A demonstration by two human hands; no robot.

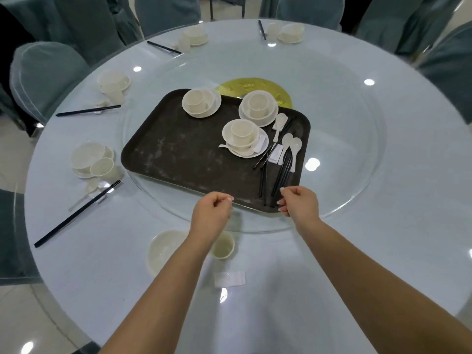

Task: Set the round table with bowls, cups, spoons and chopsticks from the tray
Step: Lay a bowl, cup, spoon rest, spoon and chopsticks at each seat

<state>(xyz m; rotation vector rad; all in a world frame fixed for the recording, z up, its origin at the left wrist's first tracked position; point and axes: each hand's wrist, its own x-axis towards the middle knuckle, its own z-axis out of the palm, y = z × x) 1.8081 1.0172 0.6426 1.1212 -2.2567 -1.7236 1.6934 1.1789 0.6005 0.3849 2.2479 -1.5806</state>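
**Place Setting Under Way at Near Seat**

Forearms reach out from the near edge of the round glass-topped desk [383, 175]. Beneath them lie a flat white rest [229, 279], a pale bowl [163, 249] and a small cup [223, 245], partly hidden by the left arm. No spoon or chopsticks show at this seat; that step appears to be in hand.

Left hand [210, 214] hovers loosely curled, holding nothing visible. Right hand [297, 203] is curled at the tray's near edge, fingertips just beside the black chopsticks [281, 172]; whether it grips one, I cannot tell.

Next move, in my judgement: lift a matched pair and one spoon [295, 152] from the loose pile without scattering it.

Dark, scuffed, rounded rectangular tray [178, 154] sits on the glass turntable. Three glossy cream cup-in-bowl stacks [241, 135] remain. Chopsticks are slim and smooth, likely to roll.
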